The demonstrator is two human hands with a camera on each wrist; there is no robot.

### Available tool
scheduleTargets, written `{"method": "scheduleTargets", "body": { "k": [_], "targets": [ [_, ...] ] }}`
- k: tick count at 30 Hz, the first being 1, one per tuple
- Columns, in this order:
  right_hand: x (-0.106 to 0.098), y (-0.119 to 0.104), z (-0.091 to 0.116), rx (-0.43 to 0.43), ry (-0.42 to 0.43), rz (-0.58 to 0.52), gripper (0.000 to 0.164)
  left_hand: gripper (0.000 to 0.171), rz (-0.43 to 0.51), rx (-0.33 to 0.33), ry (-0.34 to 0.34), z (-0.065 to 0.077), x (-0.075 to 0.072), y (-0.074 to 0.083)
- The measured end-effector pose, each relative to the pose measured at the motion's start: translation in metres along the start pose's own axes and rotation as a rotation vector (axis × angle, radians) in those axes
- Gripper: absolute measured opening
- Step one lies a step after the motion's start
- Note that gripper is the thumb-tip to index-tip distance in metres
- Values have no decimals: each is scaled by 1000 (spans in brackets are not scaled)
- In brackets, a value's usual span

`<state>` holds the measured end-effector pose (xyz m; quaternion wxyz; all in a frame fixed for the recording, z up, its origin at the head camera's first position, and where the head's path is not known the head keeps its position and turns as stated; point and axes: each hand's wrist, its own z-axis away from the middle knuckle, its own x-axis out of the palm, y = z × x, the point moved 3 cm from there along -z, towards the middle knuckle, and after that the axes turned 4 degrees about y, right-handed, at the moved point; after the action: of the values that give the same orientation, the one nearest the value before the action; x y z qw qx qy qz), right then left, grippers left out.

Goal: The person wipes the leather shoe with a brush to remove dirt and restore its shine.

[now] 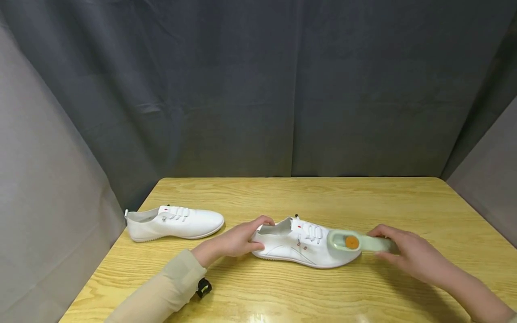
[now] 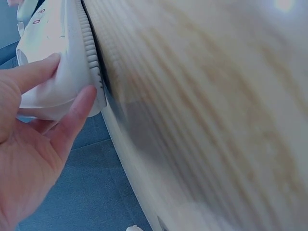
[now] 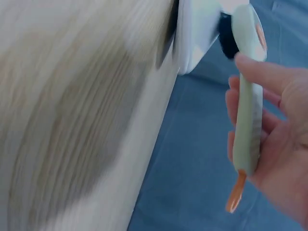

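Note:
A white lace-up shoe (image 1: 282, 246) lies sole down on the table, toe to the right. My left hand (image 1: 242, 237) grips its heel, thumb and fingers around the back, as the left wrist view shows on the shoe (image 2: 72, 77). In my right hand (image 1: 416, 253) is a pale green shoe brush (image 1: 369, 243) with an orange button on its head. The right wrist view shows the brush's (image 3: 249, 110) dark bristles facing the shoe's toe; whether they touch it I cannot tell. An orange loop hangs from the handle's end.
A second white shoe (image 1: 181, 226) stands at the table's left side, toe to the right. The wooden table (image 1: 363, 197) ends at a dark grey curtain (image 1: 226, 89); lighter cloth hangs on both sides. A small black object (image 1: 203, 287) shows beside the left sleeve.

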<state>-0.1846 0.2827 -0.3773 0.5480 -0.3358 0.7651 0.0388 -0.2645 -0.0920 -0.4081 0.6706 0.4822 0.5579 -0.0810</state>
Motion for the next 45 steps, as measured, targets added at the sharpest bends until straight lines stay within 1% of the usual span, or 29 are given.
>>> {"method": "scheduleTargets", "body": {
  "k": [2,5,8,10,12,15,18,21,24,26,29,31,33,36,38,40,41,43,45],
  "targets": [
    [-3,8,-1,72,11,9,39,58,-1,-5,0,0,0,0],
    [-5,14,0,111,16,-14,36,58,5,-17,-6,1,1,-1],
    [-3,11,4,69,-15,-103,38,58,7,-25,-8,1,2,-1],
    [-1,6,7,16,-47,-156,39,58,5,-26,-5,2,2,-1],
    [2,0,9,-35,-79,-182,41,58,2,-23,-3,2,1,0],
    [6,-7,11,-81,-107,-163,44,58,-6,-12,1,1,0,0],
    [9,-8,13,-100,-112,-125,45,58,-11,1,1,1,-1,1],
    [7,-2,17,-75,-132,-127,42,57,-11,9,-1,1,-1,1],
    [1,12,23,-25,-154,-158,39,58,-9,6,-3,0,-1,2],
    [-5,24,28,-1,-148,-166,39,58,-12,4,-1,0,-1,2],
    [-12,41,36,19,-118,-161,40,58,-15,-5,-1,0,-1,2],
    [-16,53,41,33,-87,-128,41,57,-15,-11,0,0,-2,1],
    [-18,63,45,106,-102,-84,40,57,-13,-15,0,0,-2,1],
    [-20,70,49,158,-75,-27,39,57,-8,-21,1,0,-1,0],
    [-20,68,48,184,-59,-41,36,57,-9,-23,0,1,0,0],
    [-20,60,44,142,-9,-77,36,58,-8,-25,-1,1,0,0],
    [-19,55,41,130,-1,-98,35,58,-10,-24,-1,1,0,0],
    [-18,45,34,105,-1,-137,35,58,-10,-20,0,1,0,1],
    [-15,35,27,67,-22,-180,36,58,-10,-18,1,1,0,1]
  ]
}}
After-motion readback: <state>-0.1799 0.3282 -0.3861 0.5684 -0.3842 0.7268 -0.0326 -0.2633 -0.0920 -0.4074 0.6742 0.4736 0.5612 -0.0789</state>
